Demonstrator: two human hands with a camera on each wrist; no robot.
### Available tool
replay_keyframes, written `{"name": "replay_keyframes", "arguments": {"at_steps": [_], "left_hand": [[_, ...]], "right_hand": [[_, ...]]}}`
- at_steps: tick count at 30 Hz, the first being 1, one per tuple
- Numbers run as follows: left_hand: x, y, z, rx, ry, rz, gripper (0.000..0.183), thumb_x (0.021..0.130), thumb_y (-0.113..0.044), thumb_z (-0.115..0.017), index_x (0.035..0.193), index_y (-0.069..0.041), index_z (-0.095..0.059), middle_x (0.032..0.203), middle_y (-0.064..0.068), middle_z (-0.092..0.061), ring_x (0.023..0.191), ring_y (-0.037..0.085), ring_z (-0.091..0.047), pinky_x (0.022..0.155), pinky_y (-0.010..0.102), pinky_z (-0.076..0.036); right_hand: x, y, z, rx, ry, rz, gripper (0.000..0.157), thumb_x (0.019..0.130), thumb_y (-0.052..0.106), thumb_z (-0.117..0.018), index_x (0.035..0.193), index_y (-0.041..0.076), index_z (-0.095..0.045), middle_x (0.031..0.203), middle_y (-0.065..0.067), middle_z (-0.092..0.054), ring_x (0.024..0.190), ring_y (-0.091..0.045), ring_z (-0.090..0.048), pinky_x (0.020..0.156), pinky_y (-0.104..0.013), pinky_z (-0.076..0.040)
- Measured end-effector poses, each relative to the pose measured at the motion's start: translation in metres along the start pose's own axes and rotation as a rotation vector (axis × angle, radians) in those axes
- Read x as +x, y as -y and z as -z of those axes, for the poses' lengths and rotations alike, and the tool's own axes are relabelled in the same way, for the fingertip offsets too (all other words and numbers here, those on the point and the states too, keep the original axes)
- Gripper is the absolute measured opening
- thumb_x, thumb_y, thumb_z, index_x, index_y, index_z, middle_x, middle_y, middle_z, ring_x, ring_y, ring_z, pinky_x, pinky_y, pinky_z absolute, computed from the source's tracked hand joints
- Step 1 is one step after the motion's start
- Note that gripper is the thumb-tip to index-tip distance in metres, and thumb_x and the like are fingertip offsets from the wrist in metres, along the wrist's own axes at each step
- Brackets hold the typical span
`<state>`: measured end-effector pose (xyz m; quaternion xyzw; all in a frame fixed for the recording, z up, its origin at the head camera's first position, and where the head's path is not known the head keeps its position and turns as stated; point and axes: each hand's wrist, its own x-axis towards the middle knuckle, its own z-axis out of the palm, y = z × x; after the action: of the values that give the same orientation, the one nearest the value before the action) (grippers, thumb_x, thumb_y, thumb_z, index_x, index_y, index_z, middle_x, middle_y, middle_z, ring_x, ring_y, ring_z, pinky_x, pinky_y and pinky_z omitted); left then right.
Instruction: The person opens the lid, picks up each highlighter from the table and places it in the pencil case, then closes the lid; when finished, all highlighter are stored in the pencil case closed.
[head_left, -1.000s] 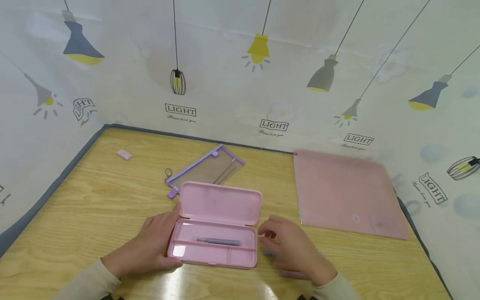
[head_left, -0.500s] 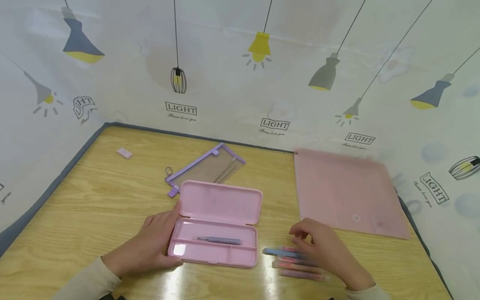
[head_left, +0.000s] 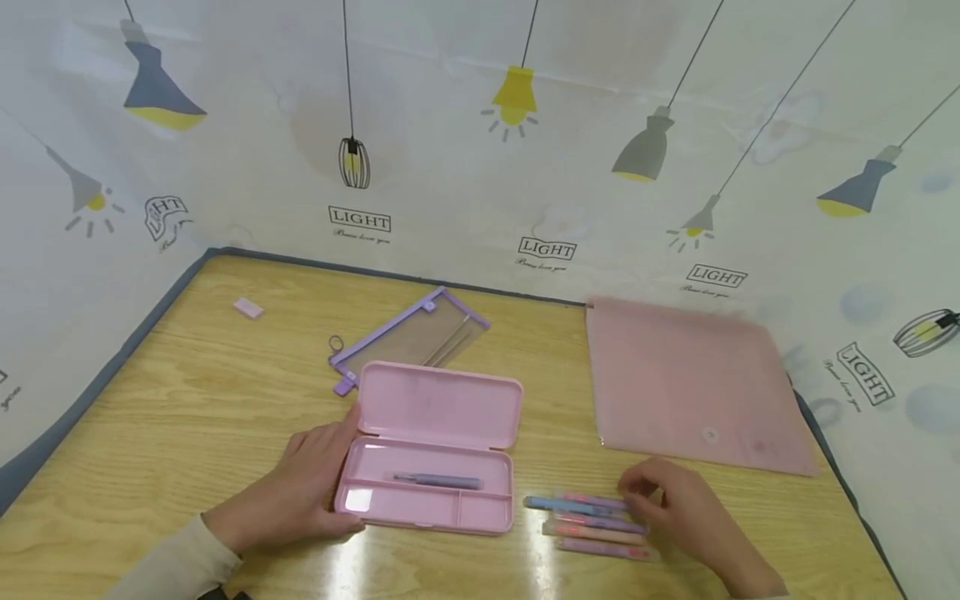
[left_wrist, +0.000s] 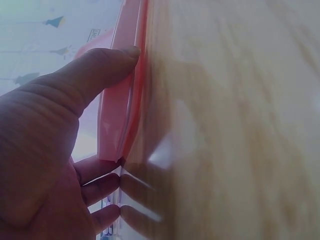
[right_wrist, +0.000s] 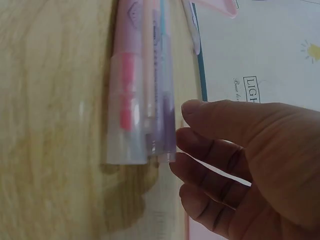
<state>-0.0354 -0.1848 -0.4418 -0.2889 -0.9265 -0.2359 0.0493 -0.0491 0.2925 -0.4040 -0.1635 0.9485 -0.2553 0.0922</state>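
head view: left hand grips the left end of the open pink pencil case on the table, a slim pen inside; right hand, fingers bent but released, is just beside the loose pens.

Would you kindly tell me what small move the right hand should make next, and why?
Probably pinch one of the loose pens: the right hand holds nothing beside their ends, while the left hand holds the open pink case, which has one pen inside and room around it.
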Motion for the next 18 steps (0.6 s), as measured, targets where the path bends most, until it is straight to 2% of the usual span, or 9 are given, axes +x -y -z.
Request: {"name": "replay_keyframes", "arguments": {"at_steps": [9,18], "left_hand": [[-0.0003,0.0007,-0.0013,0.010,-0.007,-0.002,0.129,0.065,-0.049,-0.083,0.154,0.007,-0.008,0.138,0.022,-0.050,0.126,0.033,-0.047,0.095,0.050,-0.035],[-0.0005,0.0005,-0.0005,0.002,-0.005,-0.003,0.128,0.066,-0.047,-0.083,0.155,0.007,-0.008,0.142,0.024,-0.048,0.127,0.036,-0.046,0.097,0.052,-0.033]], "right_hand": [[-0.0017,-0.0036,-0.0050,0.022,-0.002,0.031,0.010,0.088,0.016,-0.071,0.097,0.017,-0.071,0.093,0.010,-0.066,0.081,0.005,-0.056,0.064,-0.020,-0.048],[-0.0008,-0.0032,-0.0101,0.019,-0.011,0.126,0.011,0.086,0.010,-0.072,0.094,0.018,-0.071,0.090,0.007,-0.067,0.078,0.005,-0.055,0.061,-0.020,-0.047]]}}
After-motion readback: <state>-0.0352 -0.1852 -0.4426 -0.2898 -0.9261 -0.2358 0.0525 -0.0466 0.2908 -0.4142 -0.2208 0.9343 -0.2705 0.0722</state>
